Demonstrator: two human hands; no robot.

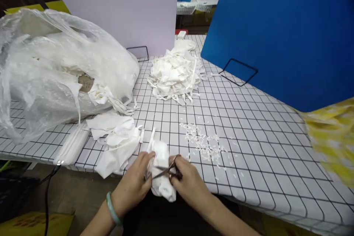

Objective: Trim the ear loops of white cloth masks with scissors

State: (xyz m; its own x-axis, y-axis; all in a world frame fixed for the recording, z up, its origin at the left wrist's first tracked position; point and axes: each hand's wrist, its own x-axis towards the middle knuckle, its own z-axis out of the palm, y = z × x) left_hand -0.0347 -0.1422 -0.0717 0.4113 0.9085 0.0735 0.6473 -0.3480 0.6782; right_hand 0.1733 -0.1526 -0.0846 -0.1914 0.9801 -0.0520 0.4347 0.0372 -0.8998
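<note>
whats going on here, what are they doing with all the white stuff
A person is trimming a white fabric piece with small scissors at the near edge of a grid-patterned table. The left hand grips the piece while the right hand works the scissors against it. Tiny white snippets lie scattered just beyond. More white pieces sit to the left beside a stuffed clear plastic bag, and a pile of white pieces lies farther back.
</note>
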